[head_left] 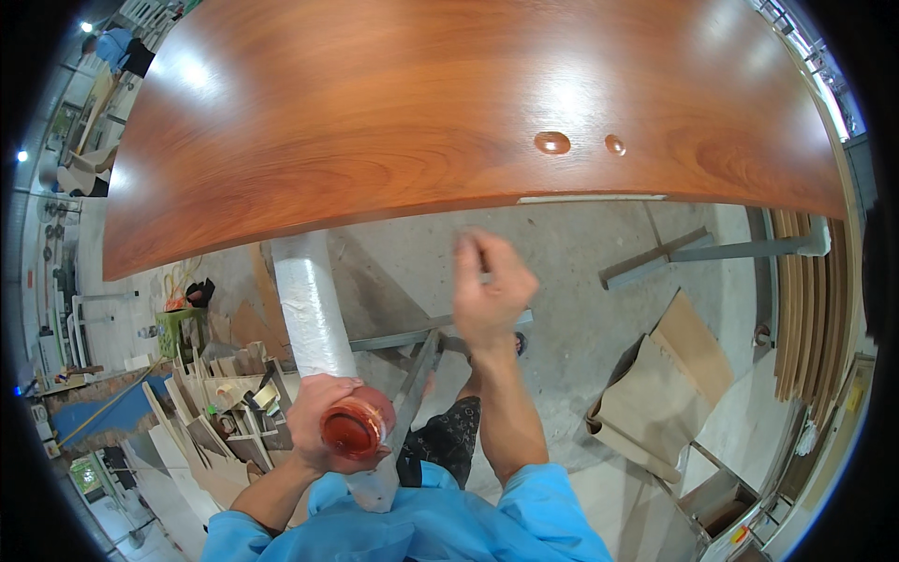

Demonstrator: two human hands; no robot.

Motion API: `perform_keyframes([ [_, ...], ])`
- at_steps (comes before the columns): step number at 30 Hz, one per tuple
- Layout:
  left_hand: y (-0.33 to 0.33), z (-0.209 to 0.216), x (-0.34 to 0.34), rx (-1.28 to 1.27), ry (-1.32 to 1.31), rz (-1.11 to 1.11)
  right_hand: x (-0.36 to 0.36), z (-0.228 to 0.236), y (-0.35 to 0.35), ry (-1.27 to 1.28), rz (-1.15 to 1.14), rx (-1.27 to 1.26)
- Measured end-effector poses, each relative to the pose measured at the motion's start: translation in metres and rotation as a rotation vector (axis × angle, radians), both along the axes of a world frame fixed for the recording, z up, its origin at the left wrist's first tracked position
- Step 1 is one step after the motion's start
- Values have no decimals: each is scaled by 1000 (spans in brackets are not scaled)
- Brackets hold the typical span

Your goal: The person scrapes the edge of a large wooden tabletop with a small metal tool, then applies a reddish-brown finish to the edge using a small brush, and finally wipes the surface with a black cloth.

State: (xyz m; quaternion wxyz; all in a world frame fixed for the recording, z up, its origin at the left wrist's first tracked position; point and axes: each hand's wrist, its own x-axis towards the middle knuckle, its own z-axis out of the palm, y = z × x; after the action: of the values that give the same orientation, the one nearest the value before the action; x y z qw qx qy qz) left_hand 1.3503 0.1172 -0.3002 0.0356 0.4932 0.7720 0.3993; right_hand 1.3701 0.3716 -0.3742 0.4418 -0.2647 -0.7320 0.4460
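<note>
Below glossy wood panel (421,103), left hand (318,421) grips red jar (354,431); right hand (492,290) pinches thin brush (485,277).

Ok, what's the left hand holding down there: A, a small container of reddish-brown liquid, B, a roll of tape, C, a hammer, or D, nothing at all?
A: the left hand is wrapped around a small container filled with reddish-brown liquid, beside the white wrapped post under the glossy wooden panel.
</note>
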Motion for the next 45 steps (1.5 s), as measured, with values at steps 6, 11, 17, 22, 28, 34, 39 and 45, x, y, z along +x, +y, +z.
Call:
perform_keyframes([
  [6,-2,-3,3,-4,-41,30,29,5,61,54,-409,-110],
  [11,-4,-5,6,-12,-71,54,25,4,49,23,-181,204],
  [17,-10,-13,9,-13,-57,97,52,2,110,-6,-408,141],
  [22,-10,-13,11,-56,-61,117,72,3,134,-4,-465,162],
  [28,1,-5,18,-112,-52,174,89,0,166,-11,-445,270],
  [34,18,4,28,-160,-157,354,104,-1,180,25,-376,364],
  [39,43,3,34,-73,-193,432,112,-1,208,-5,-424,301],
  [45,76,4,48,-124,-243,435,130,2,229,29,-462,277],
])
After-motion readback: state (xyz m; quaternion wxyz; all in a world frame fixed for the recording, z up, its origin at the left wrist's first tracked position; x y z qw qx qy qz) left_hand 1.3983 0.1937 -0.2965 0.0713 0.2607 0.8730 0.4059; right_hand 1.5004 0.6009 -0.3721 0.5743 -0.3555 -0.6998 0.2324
